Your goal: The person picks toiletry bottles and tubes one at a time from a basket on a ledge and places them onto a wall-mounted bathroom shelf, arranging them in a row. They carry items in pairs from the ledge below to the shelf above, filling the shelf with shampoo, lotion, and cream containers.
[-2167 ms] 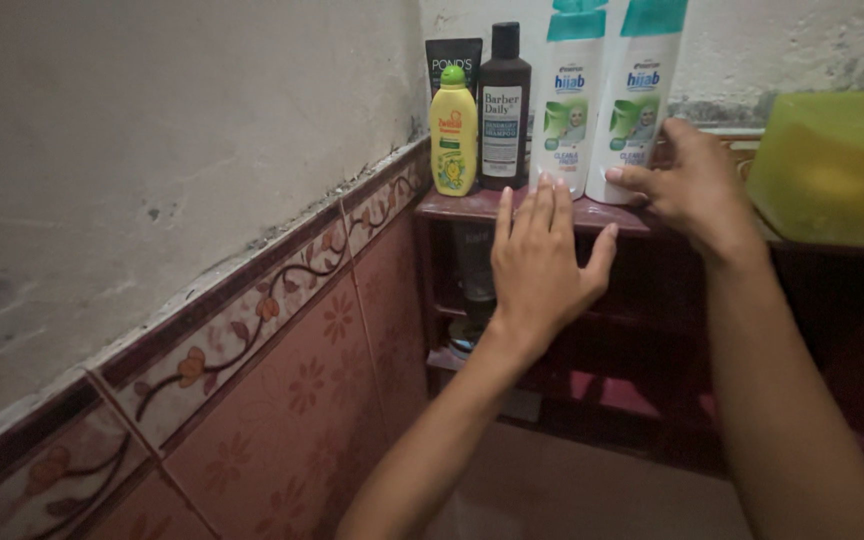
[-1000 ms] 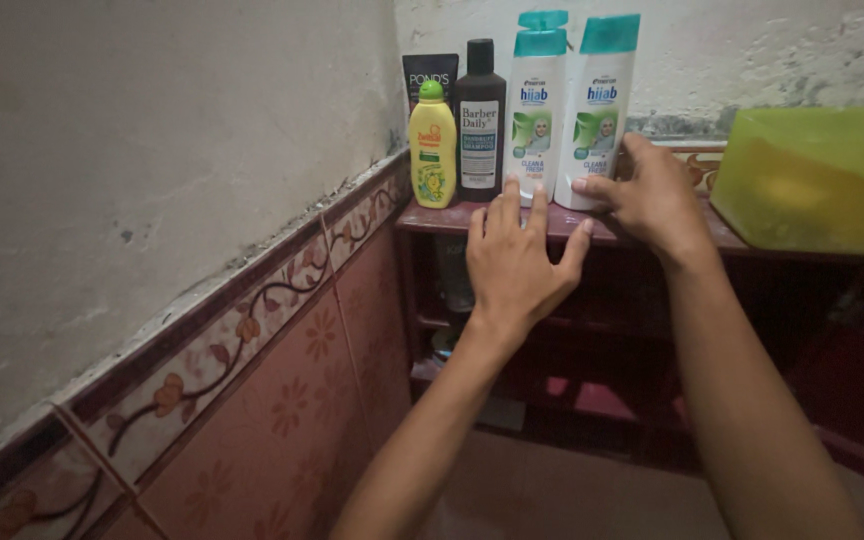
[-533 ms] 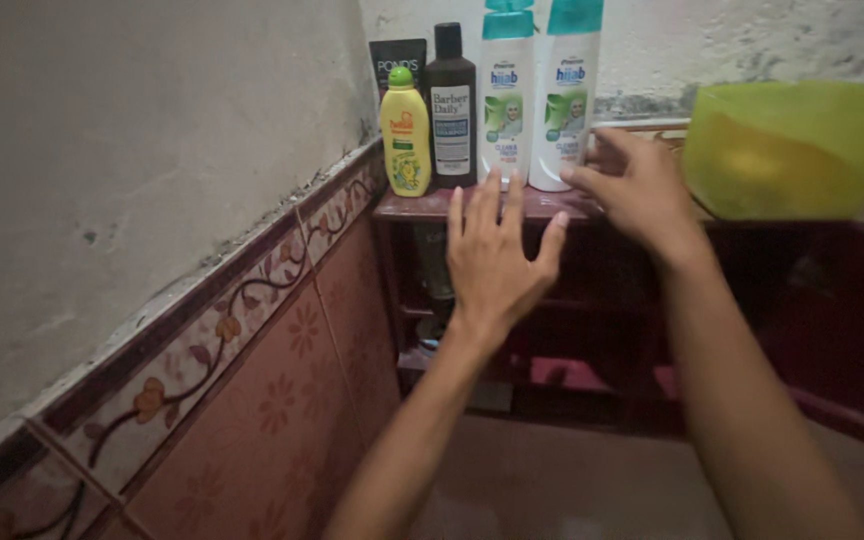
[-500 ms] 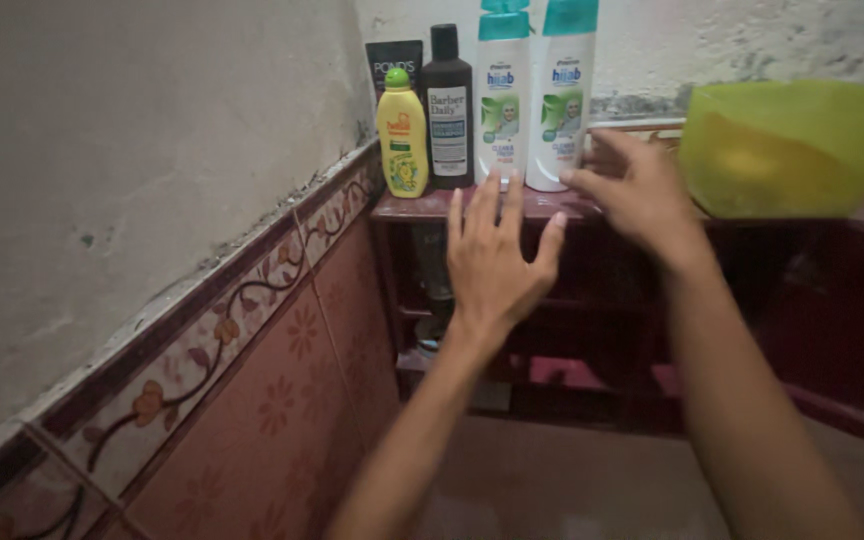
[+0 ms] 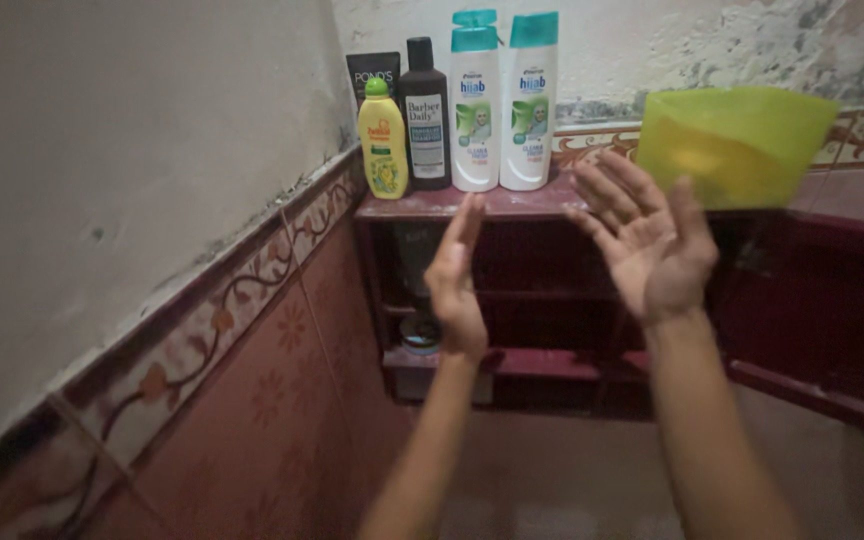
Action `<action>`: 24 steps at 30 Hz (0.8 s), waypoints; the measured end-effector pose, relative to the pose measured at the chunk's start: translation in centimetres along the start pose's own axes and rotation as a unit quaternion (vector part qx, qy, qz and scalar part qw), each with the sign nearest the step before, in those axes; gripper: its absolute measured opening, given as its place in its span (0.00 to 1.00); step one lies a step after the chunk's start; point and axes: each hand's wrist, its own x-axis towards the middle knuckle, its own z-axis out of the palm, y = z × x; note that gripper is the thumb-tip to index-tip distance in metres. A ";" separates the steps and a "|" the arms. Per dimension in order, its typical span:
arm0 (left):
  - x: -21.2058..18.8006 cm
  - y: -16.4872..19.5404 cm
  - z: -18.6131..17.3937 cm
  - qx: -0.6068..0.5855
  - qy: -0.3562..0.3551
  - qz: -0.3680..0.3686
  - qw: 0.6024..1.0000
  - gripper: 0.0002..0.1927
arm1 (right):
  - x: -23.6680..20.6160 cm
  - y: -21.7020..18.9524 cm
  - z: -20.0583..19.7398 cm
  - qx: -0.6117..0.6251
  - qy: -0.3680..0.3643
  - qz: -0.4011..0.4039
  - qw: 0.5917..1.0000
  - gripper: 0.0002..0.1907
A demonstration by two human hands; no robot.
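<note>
On the top board of the dark red shelf (image 5: 452,207), tucked into the corner of the wall, four bottles stand in a row: a small yellow bottle (image 5: 383,140) with a green cap, a dark brown bottle (image 5: 425,115), then two tall white bottles (image 5: 502,100) with teal caps, side by side and touching. Both hands are up in front of that shelf and below the bottles, touching none of them. The left hand (image 5: 457,275) is edge-on, fingers straight and together, pointing up toward the shelf's front edge, holding nothing. The right hand (image 5: 647,235) is spread wide, palm turned toward the camera, fingers fanned apart, empty too. Just behind its fingertips sits a yellow-green plastic basin (image 5: 737,145) on the ledge; whether they touch it, I can't tell. A small jar (image 5: 419,335) shows on the lower shelf.
</note>
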 end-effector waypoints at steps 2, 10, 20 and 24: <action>-0.8 -0.1 0.1 -0.157 0.014 -0.049 0.986 0.36 | -1.5 -0.5 0.1 0.082 -0.016 0.010 0.996 0.61; -3.6 1.0 1.4 -0.454 0.062 -0.151 0.876 0.45 | -5.8 -2.3 -1.6 0.180 0.012 0.028 0.983 0.65; -11.2 3.1 5.1 -0.407 0.115 -0.159 0.892 0.45 | -13.4 -3.8 -6.1 0.223 0.057 0.076 0.970 0.63; -14.5 4.3 6.3 -0.399 0.122 -0.164 0.894 0.45 | -16.8 -4.2 -7.5 0.242 0.075 0.095 0.963 0.63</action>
